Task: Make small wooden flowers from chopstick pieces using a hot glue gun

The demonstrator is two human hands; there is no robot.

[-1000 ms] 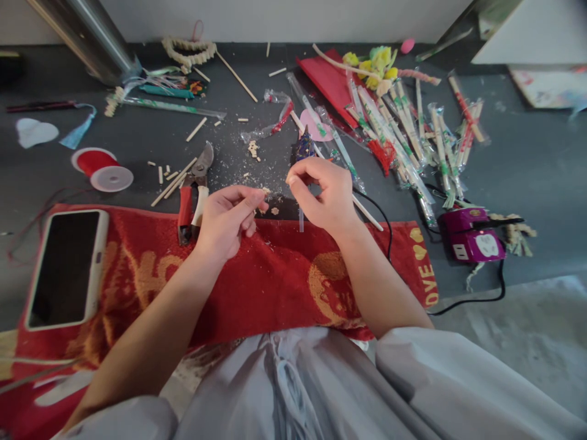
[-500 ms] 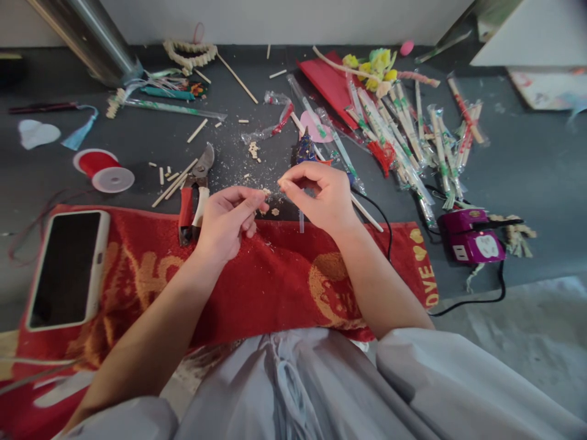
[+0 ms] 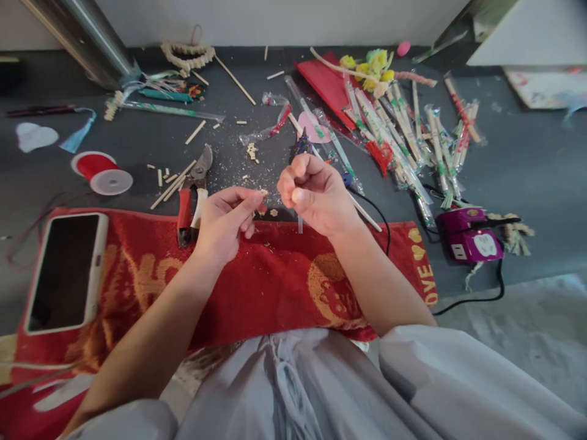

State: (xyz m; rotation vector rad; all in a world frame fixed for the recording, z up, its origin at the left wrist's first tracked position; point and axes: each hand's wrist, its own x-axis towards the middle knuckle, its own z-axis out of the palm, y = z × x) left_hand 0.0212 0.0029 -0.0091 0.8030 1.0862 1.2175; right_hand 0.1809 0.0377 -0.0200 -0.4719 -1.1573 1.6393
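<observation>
My left hand [image 3: 227, 220] pinches a small pale wooden piece [image 3: 263, 192] between thumb and forefinger, above the near edge of the table. To its right, my right hand [image 3: 316, 192] hangs with fingers loosely curled and the thumb apart from them; I see nothing held in it. Red-and-white handled pruning shears [image 3: 195, 189] lie just left of my left hand. Small wooden bits [image 3: 274, 212] lie beneath the hands, and a little pile of cut pieces [image 3: 252, 151] is farther back. Behind my right hand a dark blue tool [image 3: 302, 143] with a black cord is partly hidden.
A red towel [image 3: 270, 287] covers the near edge, with a phone [image 3: 66, 272] on its left. A red thread spool [image 3: 101, 171] and wooden sticks [image 3: 174, 184] lie left. Wrapped chopsticks [image 3: 385, 137] are heaped right, near a purple box [image 3: 471, 235] with a cord.
My right hand has drawn slightly away from the left one, and its thumb-and-finger pinch has loosened. The left hand keeps its pinch in nearly the same place.
</observation>
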